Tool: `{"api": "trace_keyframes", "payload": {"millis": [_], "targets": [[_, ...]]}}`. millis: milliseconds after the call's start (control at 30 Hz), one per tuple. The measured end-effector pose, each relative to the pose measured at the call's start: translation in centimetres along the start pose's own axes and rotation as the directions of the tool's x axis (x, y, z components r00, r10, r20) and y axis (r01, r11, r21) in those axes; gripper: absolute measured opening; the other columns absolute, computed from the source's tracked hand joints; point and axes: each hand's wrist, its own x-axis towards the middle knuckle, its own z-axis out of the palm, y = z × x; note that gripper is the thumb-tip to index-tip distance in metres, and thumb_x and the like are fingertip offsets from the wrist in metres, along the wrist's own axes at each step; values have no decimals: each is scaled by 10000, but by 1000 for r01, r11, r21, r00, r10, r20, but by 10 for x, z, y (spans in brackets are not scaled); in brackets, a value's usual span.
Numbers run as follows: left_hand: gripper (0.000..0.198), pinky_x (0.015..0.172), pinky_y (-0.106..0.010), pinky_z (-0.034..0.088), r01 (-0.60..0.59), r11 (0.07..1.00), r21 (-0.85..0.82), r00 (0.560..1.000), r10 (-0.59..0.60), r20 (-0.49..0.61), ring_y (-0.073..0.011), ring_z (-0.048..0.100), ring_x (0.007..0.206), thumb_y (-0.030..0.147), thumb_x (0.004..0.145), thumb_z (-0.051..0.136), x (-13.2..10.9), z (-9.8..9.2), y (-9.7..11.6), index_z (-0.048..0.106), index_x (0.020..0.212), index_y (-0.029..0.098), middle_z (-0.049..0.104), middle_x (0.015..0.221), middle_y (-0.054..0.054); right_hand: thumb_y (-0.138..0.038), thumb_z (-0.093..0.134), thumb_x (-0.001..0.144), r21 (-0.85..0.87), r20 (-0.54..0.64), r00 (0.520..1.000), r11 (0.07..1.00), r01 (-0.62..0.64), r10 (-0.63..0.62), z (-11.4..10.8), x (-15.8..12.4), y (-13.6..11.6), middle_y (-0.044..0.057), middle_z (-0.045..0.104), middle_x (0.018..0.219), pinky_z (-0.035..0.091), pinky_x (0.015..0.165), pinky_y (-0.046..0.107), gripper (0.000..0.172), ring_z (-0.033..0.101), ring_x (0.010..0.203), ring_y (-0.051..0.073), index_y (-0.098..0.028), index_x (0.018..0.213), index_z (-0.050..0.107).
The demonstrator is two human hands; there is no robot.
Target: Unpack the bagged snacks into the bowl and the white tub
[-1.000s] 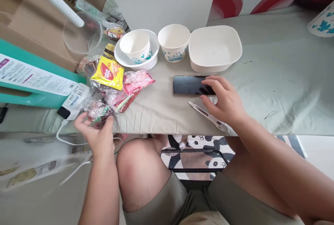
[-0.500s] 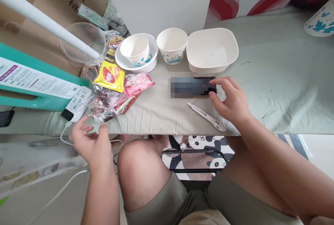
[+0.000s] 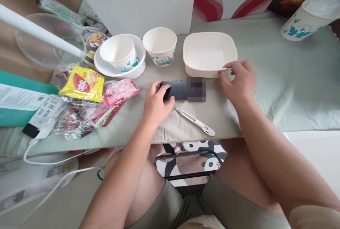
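My left hand point(image 3: 156, 105) grips the left end of a dark smartphone point(image 3: 176, 91) lying flat on the cloth, thumb by its near edge and fingers over the end. With thumb and fingertips, my right hand point(image 3: 239, 82) pinches the near right rim of a white rectangular tub point(image 3: 209, 50), which stands upright with nothing in it. A white utility knife point(image 3: 195, 121) lies just in front of the phone. To the left of the tub is a white paper cup point(image 3: 159, 46) with blue print. Another paper cup point(image 3: 118, 52) sits inside a white round bowl point(image 3: 140, 68).
Wrapped snacks, among them a yellow packet point(image 3: 83, 84), are heaped on the left. A clear plastic tub point(image 3: 29, 41), a white pole point(image 3: 39, 30) and a white power strip point(image 3: 45, 115) are there too. A tall paper cup point(image 3: 300, 23) stands far right. Boxes line the back.
My left hand has moved right from the bed edge onto the phone. My right hand has left the phone and now holds the tub's rim. The camera view has shifted.
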Motion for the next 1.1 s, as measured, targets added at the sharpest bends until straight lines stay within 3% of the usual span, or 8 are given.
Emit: {"api": "trace_keyframes", "payload": {"millis": [233, 367, 500, 600, 667, 767, 900, 1100], "targets": [[236, 1087, -480, 544, 38, 999, 13, 996, -39, 84, -327, 633, 1224, 192, 840, 732, -6, 1, 20, 753, 1076, 194, 631, 1253, -133, -245, 647, 813, -113, -167, 986, 993, -23, 4, -37, -8, 45, 189, 577, 1073, 532, 905, 532, 288, 628, 1011, 341, -175, 1077, 740], [320, 1071, -502, 541, -7, 1000, -12, 998, 7, 67, -309, 633, 1161, 208, 833, 732, -9, 9, 24, 703, 1151, 195, 566, 1336, -155, -175, 585, 879, -60, -255, 922, 957, 284, -290, -36, -25, 24, 167, 578, 1053, 547, 916, 531, 282, 639, 1025, 335, -182, 1131, 710], [236, 1079, -478, 526, -39, 998, -48, 990, 32, -137, -284, 632, 1163, 215, 879, 633, -2, 5, 12, 662, 1113, 209, 606, 1191, -129, -201, 600, 923, 74, -6, 850, 847, 526, -527, -15, -45, -15, 139, 689, 1159, 581, 925, 475, 238, 698, 1065, 301, -220, 1148, 674], [227, 1076, -509, 510, -50, 999, -10, 913, 42, -406, -308, 620, 1143, 196, 835, 612, 10, -14, 1, 653, 1058, 207, 591, 1131, -142, -245, 595, 946, 65, 190, 844, 864, 499, -502, 1, -53, -30, 156, 680, 1361, 551, 1034, 522, 277, 648, 1304, 351, -217, 1213, 663], [326, 1162, -574, 422, 30, 998, 63, 877, 4, -481, -375, 552, 1290, 197, 800, 649, 19, -31, -5, 671, 1125, 198, 570, 1278, -185, -259, 576, 958, 53, 253, 851, 885, 463, -460, 7, -54, -31, 149, 683, 1387, 533, 1062, 548, 265, 625, 1359, 362, -223, 1201, 675], [400, 1237, -681, 263, 223, 953, 206, 925, -140, -354, -466, 406, 1470, 235, 815, 661, 28, -50, -12, 698, 1210, 187, 588, 1419, -210, -266, 564, 955, 44, 268, 868, 905, 424, -419, 12, -54, -31, 139, 699, 1369, 522, 1071, 563, 247, 630, 1360, 360, -231, 1162, 694], [325, 1083, -591, 470, 235, 933, 272, 969, -202, -143, -391, 666, 1169, 194, 857, 608, 31, -56, -21, 733, 1157, 206, 766, 1076, -147, -278, 573, 930, 58, 249, 886, 920, 388, -390, 13, -56, -34, 145, 708, 1342, 520, 1055, 583, 244, 640, 1337, 369, -236, 1133, 702], [233, 1018, -500, 534, 196, 958, 209, 970, -158, -184, -337, 704, 1049, 152, 870, 578, 39, -51, -27, 770, 988, 213, 775, 1040, -116, -287, 574, 923, 78, 270, 891, 931, 358, -365, 13, -56, -36, 134, 703, 1344, 506, 1068, 570, 241, 633, 1339, 358, -253, 1126, 699]]}}
